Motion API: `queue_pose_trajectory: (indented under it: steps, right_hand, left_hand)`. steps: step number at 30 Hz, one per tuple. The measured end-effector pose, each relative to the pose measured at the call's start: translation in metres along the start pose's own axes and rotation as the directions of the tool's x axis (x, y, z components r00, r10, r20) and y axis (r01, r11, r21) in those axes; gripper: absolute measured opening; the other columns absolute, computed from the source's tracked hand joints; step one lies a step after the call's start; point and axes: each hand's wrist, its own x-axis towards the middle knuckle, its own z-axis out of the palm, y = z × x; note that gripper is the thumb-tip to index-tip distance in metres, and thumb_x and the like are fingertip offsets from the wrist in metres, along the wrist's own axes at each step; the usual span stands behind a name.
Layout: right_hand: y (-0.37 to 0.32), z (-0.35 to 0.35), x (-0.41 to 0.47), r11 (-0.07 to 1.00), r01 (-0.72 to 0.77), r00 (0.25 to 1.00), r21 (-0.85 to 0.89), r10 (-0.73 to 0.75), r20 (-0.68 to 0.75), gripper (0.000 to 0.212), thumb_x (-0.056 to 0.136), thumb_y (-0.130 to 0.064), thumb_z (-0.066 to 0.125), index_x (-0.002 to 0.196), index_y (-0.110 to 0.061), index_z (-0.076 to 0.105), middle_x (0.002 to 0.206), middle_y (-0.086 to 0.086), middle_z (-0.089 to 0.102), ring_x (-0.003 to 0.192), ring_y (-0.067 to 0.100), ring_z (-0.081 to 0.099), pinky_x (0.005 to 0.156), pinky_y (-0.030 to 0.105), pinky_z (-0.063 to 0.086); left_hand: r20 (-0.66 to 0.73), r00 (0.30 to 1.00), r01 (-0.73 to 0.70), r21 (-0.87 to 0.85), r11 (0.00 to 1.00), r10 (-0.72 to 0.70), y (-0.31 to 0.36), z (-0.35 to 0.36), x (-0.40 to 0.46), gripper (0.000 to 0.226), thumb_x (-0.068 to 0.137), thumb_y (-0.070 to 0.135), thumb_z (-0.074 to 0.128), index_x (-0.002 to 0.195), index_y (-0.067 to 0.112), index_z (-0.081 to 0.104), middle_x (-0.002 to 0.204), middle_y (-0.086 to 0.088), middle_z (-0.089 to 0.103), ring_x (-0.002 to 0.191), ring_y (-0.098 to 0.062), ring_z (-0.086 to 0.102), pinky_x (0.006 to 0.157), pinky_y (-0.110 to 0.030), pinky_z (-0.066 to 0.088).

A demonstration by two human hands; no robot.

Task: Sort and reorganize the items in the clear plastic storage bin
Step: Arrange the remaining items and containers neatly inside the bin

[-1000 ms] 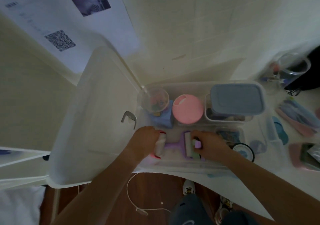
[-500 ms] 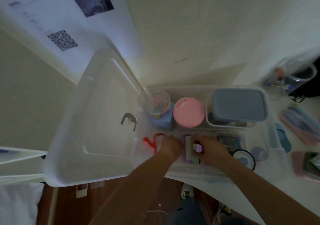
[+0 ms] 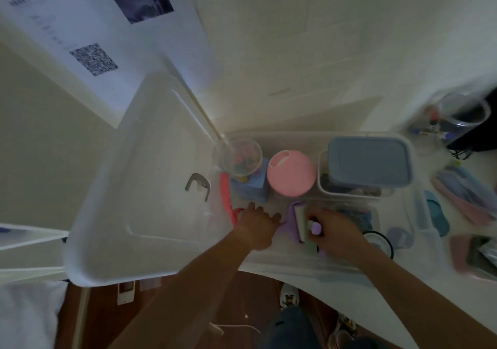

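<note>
Reaching into the clear plastic storage bin (image 3: 411, 203) at the centre of the frame, I have both hands low in its near half. My right hand (image 3: 337, 231) is curled around a purple-handled roller (image 3: 300, 221), pinching its lilac end between thumb and fingers. My left hand (image 3: 258, 222) lies just left of it with fingers loosely spread on the bin floor, beside a red strip-like tool (image 3: 227, 198); whether the fingertips grip anything I cannot tell.

Behind my hands the far row is packed tight: a clear cup (image 3: 241, 157) of small colourful bits perched on a blue box (image 3: 251, 187), a pink round lid (image 3: 291, 172), a blue-lidded container (image 3: 369, 161). I judge the cup the main hazard: it sits high and off-centre, so a knuckle lifting out could tip it and scatter its contents. The bin lid (image 3: 142, 187) leans open at left of frame; a nudge from my left forearm might swing it down. Dragging the roller could also snag the red tool.
</note>
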Motion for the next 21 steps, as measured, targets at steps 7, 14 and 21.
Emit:
queue_pose_trajectory:
  steps: [7, 14, 21]
  right_hand:
    - [-0.01, 0.0, -0.001, 0.998, 0.019, 0.997, -0.054, -0.015, 0.078, 0.023, 0.074, -0.031, 0.058, 0.095, -0.029, 0.051, 0.09, 0.001, 0.066, 0.085, 0.027, 0.064, 0.074, 0.038, 0.052]
    - [-0.015, -0.002, -0.002, 0.999, 0.025, 0.995, -0.034, -0.021, 0.101, 0.018, 0.078, -0.028, 0.056, 0.085, -0.033, 0.04, 0.085, 0.002, 0.063, 0.082, 0.028, 0.063, 0.071, 0.038, 0.051]
    - [-0.022, -0.002, -0.002, 0.998, 0.028, 0.997, 0.048, -0.031, 0.068, 0.023, 0.079, -0.026, 0.063, 0.102, -0.026, 0.058, 0.091, 0.0, 0.068, 0.086, 0.024, 0.066, 0.073, 0.034, 0.051]
  left_hand:
    - [0.041, 0.999, -0.011, -0.032, 0.999, 0.012, -0.007, 0.01, -0.021, 0.031, 0.102, 0.031, 0.042, 0.123, 0.011, 0.055, 0.113, -0.015, 0.064, 0.102, -0.036, 0.064, 0.096, -0.057, 0.039]
    - [0.047, 0.998, 0.062, -0.241, 0.968, -0.052, -0.013, 0.007, -0.012, 0.033, 0.101, 0.033, 0.046, 0.123, 0.009, 0.052, 0.12, -0.016, 0.064, 0.111, -0.034, 0.063, 0.1, -0.045, 0.042]
    - [-0.38, 0.914, 0.041, -0.261, 0.964, -0.141, -0.031, -0.006, -0.042, 0.04, 0.081, 0.019, 0.072, 0.116, 0.007, 0.057, 0.084, -0.011, 0.071, 0.075, -0.033, 0.07, 0.071, -0.038, 0.054]
